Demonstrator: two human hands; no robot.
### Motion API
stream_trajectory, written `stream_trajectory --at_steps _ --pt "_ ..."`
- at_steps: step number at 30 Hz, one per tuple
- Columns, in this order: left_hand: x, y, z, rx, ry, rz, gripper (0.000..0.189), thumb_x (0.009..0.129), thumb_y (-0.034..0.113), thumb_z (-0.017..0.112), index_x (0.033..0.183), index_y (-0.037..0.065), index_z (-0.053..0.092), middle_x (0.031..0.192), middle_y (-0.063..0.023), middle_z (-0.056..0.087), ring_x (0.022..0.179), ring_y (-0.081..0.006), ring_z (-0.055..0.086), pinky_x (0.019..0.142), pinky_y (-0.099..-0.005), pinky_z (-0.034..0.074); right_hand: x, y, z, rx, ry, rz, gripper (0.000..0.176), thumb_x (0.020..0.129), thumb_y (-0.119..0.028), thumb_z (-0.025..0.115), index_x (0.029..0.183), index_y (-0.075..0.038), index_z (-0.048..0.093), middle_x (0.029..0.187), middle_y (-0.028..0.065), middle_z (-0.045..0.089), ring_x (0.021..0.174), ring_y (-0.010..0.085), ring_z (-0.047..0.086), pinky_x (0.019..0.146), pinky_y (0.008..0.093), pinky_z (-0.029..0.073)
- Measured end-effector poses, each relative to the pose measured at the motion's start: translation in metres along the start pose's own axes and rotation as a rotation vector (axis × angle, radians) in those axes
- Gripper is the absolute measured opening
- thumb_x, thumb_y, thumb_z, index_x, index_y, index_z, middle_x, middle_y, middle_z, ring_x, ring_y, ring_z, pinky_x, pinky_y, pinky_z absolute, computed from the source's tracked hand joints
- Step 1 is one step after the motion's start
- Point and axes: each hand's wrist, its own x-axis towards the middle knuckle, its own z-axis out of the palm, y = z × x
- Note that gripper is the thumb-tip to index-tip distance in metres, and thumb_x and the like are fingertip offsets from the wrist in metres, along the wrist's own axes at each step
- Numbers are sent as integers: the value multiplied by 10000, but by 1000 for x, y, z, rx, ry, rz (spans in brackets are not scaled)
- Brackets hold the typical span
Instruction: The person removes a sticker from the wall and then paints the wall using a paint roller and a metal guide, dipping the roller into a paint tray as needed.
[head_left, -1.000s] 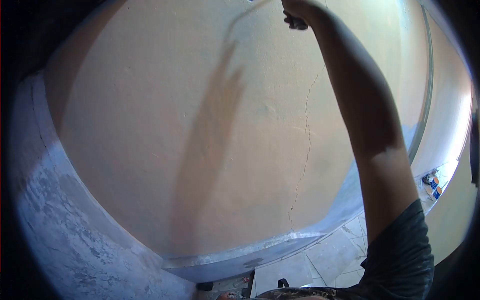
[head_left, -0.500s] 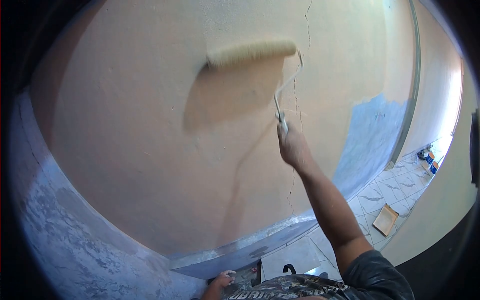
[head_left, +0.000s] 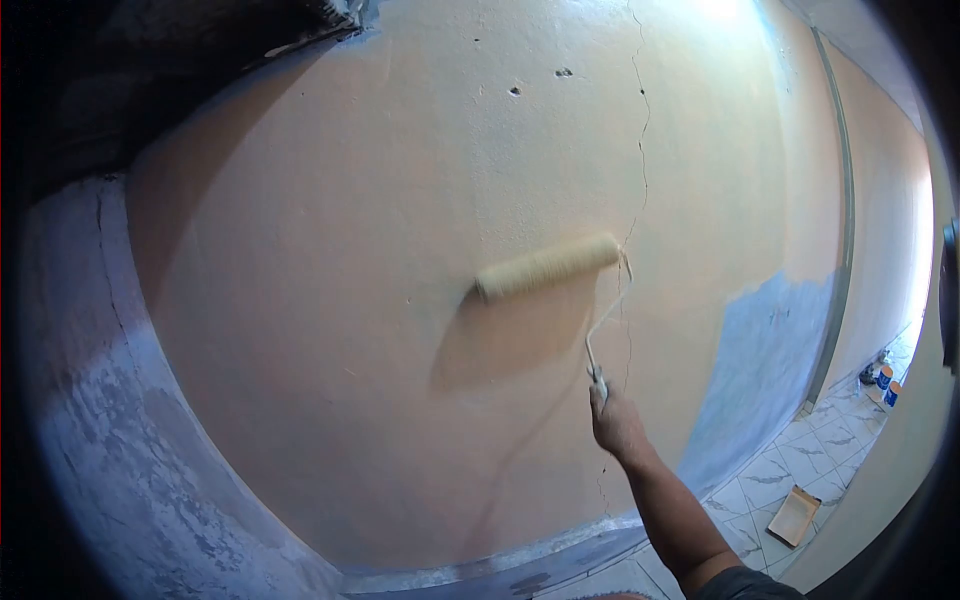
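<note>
My right hand (head_left: 619, 424) is closed around the handle of a paint roller (head_left: 550, 268). The roller's long, cream-coloured sleeve rests against the peach-toned wall (head_left: 300, 300), slightly tilted with its right end higher. A bent metal frame (head_left: 604, 318) links the sleeve's right end to the handle. Below the sleeve falls its shadow. A thin crack (head_left: 643, 150) runs down the wall near the roller's right end. My left hand is out of view.
A bluish patch (head_left: 770, 350) covers the lower right of the wall. On the tiled floor (head_left: 745, 490) lies a shallow paint tray (head_left: 795, 517); paint cans (head_left: 884, 378) stand farther back. A mottled bluish wall (head_left: 130, 430) is at left, with a dark overhang (head_left: 120, 90) above.
The roller has moved down the wall with my right hand still gripping it. My view has tilted upward, bringing in the overhang and small wall holes. My left hand has dropped out of view.
</note>
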Motion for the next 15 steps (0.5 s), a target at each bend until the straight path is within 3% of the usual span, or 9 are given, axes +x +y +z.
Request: stream_trajectory --at_steps 7,11,13,15 --pt "-3 38 -20 -4 27 60 405 839 134 642 1231 74 563 779 -41 645 687 -118 573 664 -280 486 99 -104 -37 73 155 -253 460 974 -422 375 1032 2 543 910 319 608 933 490 572 779 553 433" --pt "1 52 -30 -12 34 90 407 838 132 643 1232 72 561 779 -42 645 685 -119 574 659 -280 485 133 -202 -83 205 94 -148 502 982 -432 361 971 26 566 794 248 638 699 357 649 619 462 498" --pt "4 59 -36 -16 33 99 409 837 130 643 1233 70 561 779 -42 645 683 -119 574 656 -281 485 152 -243 -103 200 110 -222 513 982 -424 366 900 37 577 689 195 619 567 267 621 500 407 484" --pt "8 63 -41 -21 31 110 410 837 129 643 1234 69 560 779 -43 645 682 -119 575 653 -281 485 170 -283 -117 203 158 -262 511 981 -394 371 862 51 592 627 164 595 533 254 604 472 395 480"
